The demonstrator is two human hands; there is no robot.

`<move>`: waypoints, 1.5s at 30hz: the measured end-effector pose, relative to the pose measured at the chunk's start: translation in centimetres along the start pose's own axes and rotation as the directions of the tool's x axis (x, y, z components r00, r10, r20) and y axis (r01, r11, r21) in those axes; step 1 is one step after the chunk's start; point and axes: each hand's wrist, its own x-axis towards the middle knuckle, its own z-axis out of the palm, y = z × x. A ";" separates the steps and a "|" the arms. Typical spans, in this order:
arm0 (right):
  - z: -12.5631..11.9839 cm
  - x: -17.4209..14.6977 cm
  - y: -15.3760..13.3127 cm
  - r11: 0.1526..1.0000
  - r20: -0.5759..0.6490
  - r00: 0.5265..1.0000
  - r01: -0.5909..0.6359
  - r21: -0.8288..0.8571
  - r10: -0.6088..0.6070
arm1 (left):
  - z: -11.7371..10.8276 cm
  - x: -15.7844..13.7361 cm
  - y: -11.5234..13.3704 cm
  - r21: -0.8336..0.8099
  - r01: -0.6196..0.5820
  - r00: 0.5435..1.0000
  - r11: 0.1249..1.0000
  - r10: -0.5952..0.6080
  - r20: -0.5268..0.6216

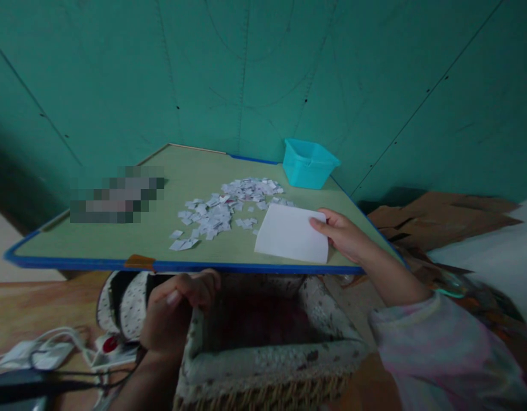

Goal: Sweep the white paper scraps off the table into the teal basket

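My right hand [343, 231] is closed on the right edge of a white sheet of paper [291, 233], with the thumb lying on top. The sheet is at the table's front right, beside a spread pile of small cut paper pieces [216, 214]. Below the table's front edge, my left hand [180, 299] has its fingers curled over the left rim of a wicker basket [272, 357] lined with patterned cloth. Shadow darkens the inside of the basket, so its contents are unclear.
A turquoise plastic bin [310, 165] stands at the table's back right. A pixelated item [118, 197] lies on the left. The table has a blue edge [238, 267]. Cables and a power strip [113, 349] are on the floor at left; flattened cardboard [434, 220] lies at right.
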 end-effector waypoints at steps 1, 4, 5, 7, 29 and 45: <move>0.1 0.0 0.0 1.000 0.011 1.000 -0.001 0.006 0.001 | 0.1 0.0 0.0 0.001 -0.001 1.000 1.000 0.001 0.000; 0.3 0.0 -0.1 1.000 0.032 0.999 0.016 0.015 -0.016 | 0.4 0.0 0.1 -0.012 0.005 1.000 1.000 -0.005 -0.010; 0.3 0.1 -0.1 1.000 0.036 0.999 0.026 0.011 -0.027 | 0.5 0.0 0.1 -0.015 0.012 1.000 1.000 -0.012 -0.020; 0.4 0.0 -0.2 0.999 0.047 0.998 0.047 -0.004 -0.047 | 0.7 0.0 0.2 -0.020 0.026 0.998 0.999 -0.027 -0.048; 0.3 -1.2 -1.3 0.968 -0.101 0.966 0.229 -0.099 -0.239 | 0.1 -0.3 0.0 -0.027 0.003 0.999 1.000 -0.004 -0.046; 0.6 -0.1 0.0 0.867 -0.292 0.886 0.201 -0.457 -0.360 | -0.8 -1.1 1.1 0.001 0.027 0.995 1.000 -0.027 -0.099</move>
